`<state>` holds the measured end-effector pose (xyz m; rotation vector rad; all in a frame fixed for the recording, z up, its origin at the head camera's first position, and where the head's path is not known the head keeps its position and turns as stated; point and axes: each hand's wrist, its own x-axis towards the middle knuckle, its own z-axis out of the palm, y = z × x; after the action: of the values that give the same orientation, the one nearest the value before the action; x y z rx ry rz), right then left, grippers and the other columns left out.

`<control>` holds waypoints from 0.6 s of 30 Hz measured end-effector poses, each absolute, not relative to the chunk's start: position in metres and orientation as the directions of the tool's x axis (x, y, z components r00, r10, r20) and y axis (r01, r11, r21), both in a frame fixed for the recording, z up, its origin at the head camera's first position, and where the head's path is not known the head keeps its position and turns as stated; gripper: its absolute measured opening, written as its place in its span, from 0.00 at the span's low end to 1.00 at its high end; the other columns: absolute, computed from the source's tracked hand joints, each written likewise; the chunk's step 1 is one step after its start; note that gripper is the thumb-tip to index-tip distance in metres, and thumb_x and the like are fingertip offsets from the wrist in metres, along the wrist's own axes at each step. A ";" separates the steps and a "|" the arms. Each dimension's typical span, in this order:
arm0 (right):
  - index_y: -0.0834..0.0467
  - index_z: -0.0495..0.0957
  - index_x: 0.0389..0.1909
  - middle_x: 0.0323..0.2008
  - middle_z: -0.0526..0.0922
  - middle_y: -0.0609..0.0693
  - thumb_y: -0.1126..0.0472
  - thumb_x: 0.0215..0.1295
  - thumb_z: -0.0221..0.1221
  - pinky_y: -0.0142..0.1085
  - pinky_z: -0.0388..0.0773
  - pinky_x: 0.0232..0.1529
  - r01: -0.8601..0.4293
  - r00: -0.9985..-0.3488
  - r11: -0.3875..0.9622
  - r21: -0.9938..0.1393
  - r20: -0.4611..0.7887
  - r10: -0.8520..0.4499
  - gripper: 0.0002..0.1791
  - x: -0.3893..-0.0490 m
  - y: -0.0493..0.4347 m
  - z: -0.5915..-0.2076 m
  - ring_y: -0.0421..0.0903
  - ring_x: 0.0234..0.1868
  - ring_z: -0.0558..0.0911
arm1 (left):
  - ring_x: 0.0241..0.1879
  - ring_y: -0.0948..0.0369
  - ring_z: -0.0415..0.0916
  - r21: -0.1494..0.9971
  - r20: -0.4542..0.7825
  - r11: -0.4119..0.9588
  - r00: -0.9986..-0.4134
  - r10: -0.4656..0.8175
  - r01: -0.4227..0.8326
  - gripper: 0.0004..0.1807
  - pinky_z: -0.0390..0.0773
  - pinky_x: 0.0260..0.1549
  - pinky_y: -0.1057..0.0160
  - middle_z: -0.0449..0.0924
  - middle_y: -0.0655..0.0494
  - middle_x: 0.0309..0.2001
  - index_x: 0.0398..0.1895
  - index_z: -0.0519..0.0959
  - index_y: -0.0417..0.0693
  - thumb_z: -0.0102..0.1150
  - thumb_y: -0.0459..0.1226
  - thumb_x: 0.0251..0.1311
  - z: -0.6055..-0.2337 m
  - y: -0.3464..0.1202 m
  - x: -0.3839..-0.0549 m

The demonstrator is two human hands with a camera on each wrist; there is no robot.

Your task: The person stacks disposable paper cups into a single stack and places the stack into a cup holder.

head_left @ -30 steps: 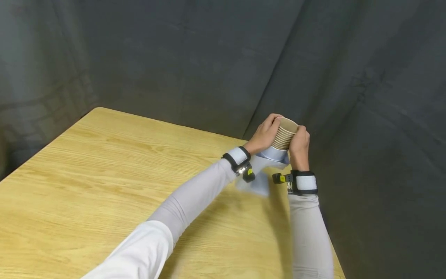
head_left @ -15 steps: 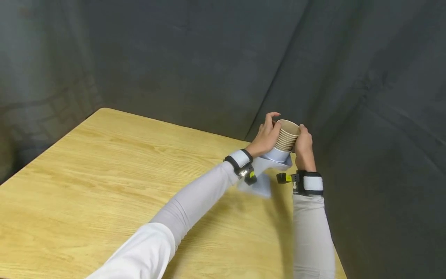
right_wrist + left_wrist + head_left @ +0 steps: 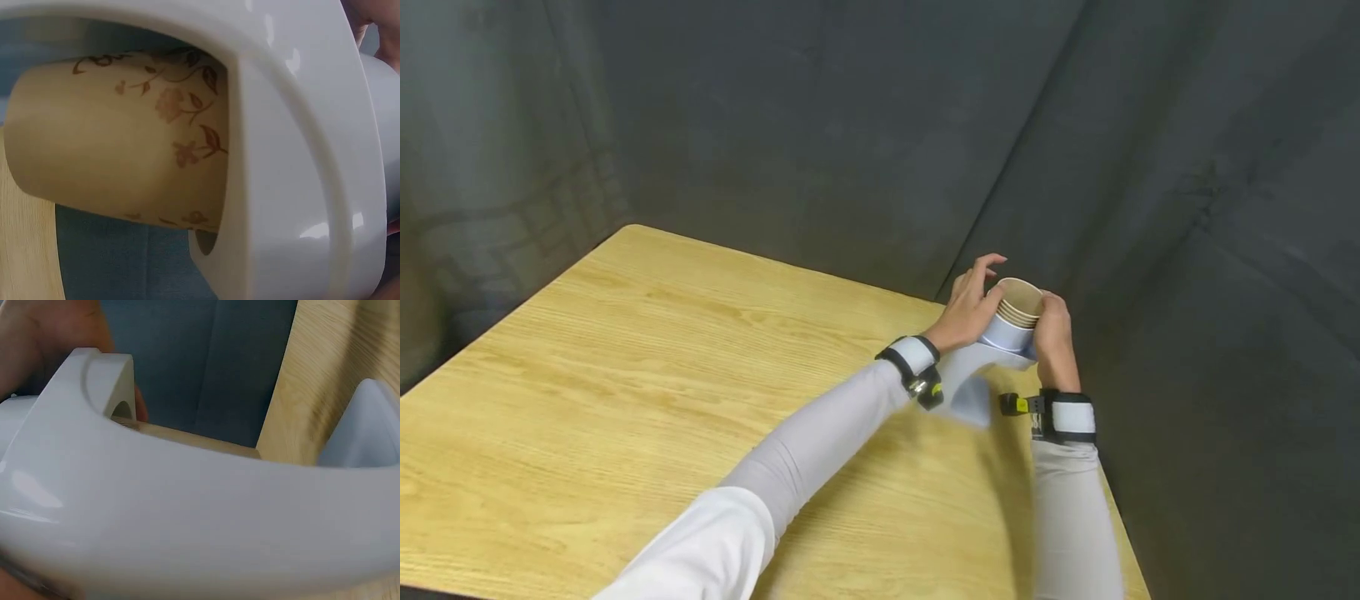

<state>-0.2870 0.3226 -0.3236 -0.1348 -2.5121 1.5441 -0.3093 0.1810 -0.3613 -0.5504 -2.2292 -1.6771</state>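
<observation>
A stack of paper cups (image 3: 1018, 315) sits mouth-up in the round top of a glossy white curved cup holder (image 3: 961, 367) at the table's far right corner. My left hand (image 3: 964, 315) holds the stack's left side, thumb at the rim, index finger raised. On the opposite side, my right hand (image 3: 1054, 337) grips it with curled fingers. The left wrist view is mostly filled by the holder's curved arm (image 3: 206, 519). Below the holder's opening, a paper cup with brown floral print (image 3: 125, 137) sticks out in the right wrist view.
The wooden table (image 3: 662, 400) extends left and toward me, its right edge close by my right arm. Dark grey curtains (image 3: 820, 142) hang behind and to the right. The holder's pale base (image 3: 972, 402) stands on the table under my hands.
The cup stack has sunk into the holder, with fewer rims showing above it. Both hands have come down with it, and the left index finger has lifted off the rim.
</observation>
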 end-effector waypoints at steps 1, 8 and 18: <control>0.66 0.57 0.75 0.75 0.58 0.61 0.53 0.80 0.24 0.48 0.51 0.77 -0.029 -0.977 0.451 -0.892 0.122 0.178 0.32 -0.286 0.324 -0.323 0.56 0.75 0.57 | 0.70 0.51 0.60 0.845 0.460 0.243 -0.879 0.126 0.476 0.26 0.67 0.64 0.52 0.69 0.48 0.68 0.76 0.57 0.59 0.38 0.47 0.77 -0.362 0.182 -0.309; 0.66 0.52 0.78 0.76 0.57 0.66 0.44 0.81 0.26 0.56 0.53 0.76 0.046 -0.980 0.576 -0.816 0.073 0.182 0.38 -0.263 0.350 -0.317 0.62 0.75 0.57 | 0.75 0.52 0.56 0.714 0.527 0.374 -0.806 0.269 0.592 0.26 0.58 0.73 0.53 0.62 0.50 0.75 0.75 0.64 0.55 0.40 0.49 0.78 -0.362 0.181 -0.295; 0.68 0.79 0.54 0.48 0.82 0.52 0.62 0.76 0.52 0.30 0.71 0.54 -0.570 -0.668 0.424 -0.703 0.698 0.258 0.16 -0.215 0.300 -0.306 0.43 0.50 0.78 | 0.74 0.52 0.61 0.424 0.704 0.561 -0.649 0.289 0.711 0.25 0.56 0.75 0.49 0.67 0.49 0.73 0.68 0.74 0.49 0.53 0.48 0.72 -0.372 0.073 -0.247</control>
<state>-0.2151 0.2997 -0.3060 0.2655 -1.8940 1.3354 -0.2471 0.0726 -0.3722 -0.7985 -2.2205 -0.9588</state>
